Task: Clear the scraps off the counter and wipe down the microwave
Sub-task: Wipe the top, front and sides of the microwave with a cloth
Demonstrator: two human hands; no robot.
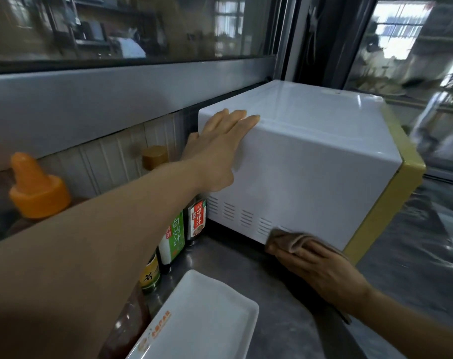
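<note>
Head view shows my left hand [220, 149] spread flat against the far upper corner of the microwave [310, 161], fingers open and reaching over the top edge, gripping nothing, just bracing the box. My right hand [321, 270] is closed down on a brown cloth [290, 240], pressing it against the bottom edge of the microwave's white side panel, just right of the row of vent slots, where the casing meets the table [246, 263].

The microwave sits at the far right of the table, turned so that its white side faces me and its yellow front rim points right. The top and the upper side look clean and glossy, with no smears I can make out, so I judge the wipe-down is well under way and I am on the low part of this side. The front, the door and the hidden faces I cannot see, so those may remain.

Left of the microwave, a row of sauce bottles [175, 237] stands against the wall, with an orange-capped squeeze bottle [36, 187] at the near left. A white rectangular tray [194, 320] lies near me and looks bare. The steel strip of table that I can see carries no scraps, so that part seems done, though much of the table is out of view.
</note>
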